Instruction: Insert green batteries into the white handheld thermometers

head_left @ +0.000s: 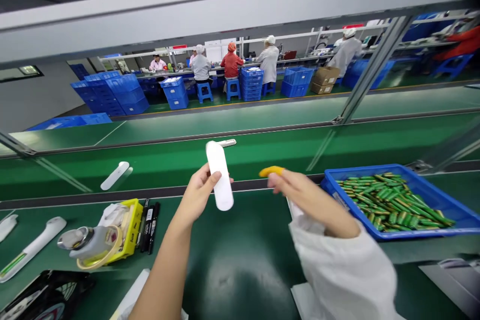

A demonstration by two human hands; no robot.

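Left hand [197, 190] has the long, rounded white plastic-looking piece [220, 175] pinched mid-length, raised over the green worktop [247, 260] — probably light, stiff, slippery, so grip its edges. Right hand's [298, 187] half-curled — can't tell if it's holding anything.

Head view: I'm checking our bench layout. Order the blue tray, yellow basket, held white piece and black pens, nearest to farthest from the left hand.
1. White piece: held in the left hand.
2. Black pens: to its left.
3. Yellow basket: farther left, beside the pens.
4. Blue tray: well off to the right.
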